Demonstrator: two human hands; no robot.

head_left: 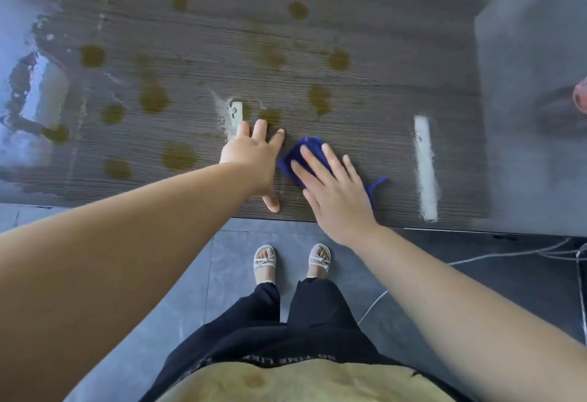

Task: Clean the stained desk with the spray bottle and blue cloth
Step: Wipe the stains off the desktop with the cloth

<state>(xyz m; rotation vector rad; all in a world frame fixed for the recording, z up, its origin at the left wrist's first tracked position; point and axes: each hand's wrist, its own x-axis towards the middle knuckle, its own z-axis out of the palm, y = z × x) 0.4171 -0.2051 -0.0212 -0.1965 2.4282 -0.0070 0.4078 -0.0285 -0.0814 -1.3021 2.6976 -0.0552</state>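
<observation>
Dark desk (365,30), many olive stains; right hand (333,192) flat on one blue cloth (306,151); left hand (254,157) spread.

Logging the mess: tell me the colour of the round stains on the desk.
Olive-brown round stains on the grey wood-grain desk, head view.

Soft daylight, glare on the desk (349,122) at left, motion blur, wide-angle warping.

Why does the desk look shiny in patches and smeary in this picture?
In the head view, window light glares off the wet desk at far left, with bright streaks near the blue cloth; the stains and both the left hand and right hand are softened by motion blur; the wide lens bends the desk's edges.
</observation>
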